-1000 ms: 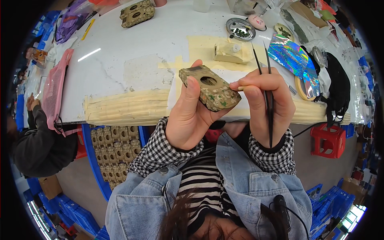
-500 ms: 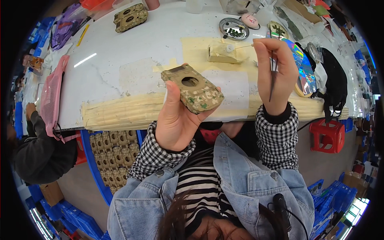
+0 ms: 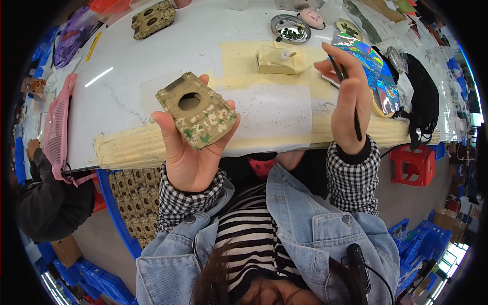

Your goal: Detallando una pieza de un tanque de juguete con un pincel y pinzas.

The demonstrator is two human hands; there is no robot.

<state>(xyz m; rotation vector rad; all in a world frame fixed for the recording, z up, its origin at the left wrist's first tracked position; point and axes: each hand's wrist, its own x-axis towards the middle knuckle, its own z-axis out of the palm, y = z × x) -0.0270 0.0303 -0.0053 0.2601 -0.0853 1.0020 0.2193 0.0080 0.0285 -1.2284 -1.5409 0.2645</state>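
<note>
My left hand (image 3: pixel 189 165) holds up a tan-and-green camouflage hull (image 3: pixel 206 122), like that of a toy tank, gripping its sides between thumb and fingers. A round hole shows in its upper face. Over the table at the right, my right hand (image 3: pixel 351 101) keeps dark tweezers (image 3: pixel 358 122) tucked against the palm, while its thumb and forefinger are apart. Left of that hand, a yellow-taped block (image 3: pixel 267 62) bears a small whitish pot. A short thin stick (image 3: pixel 292 54) stands tilted at the pot.
Beyond the block is a round metal dish (image 3: pixel 275 31) with small dark green pieces. Another camouflage hull (image 3: pixel 152 20) lies far left. Shiny holographic sheeting (image 3: pixel 368 63) and a black bag (image 3: pixel 426 96) lie at right. Under the table, a blue crate (image 3: pixel 114 203) holds many hulls. A co-worker's sleeve (image 3: pixel 48 188) is at left.
The thin stick has left my right fingertips and now rests at the pot, and those fingers have opened. My left hand has moved left with the hull, turning it.
</note>
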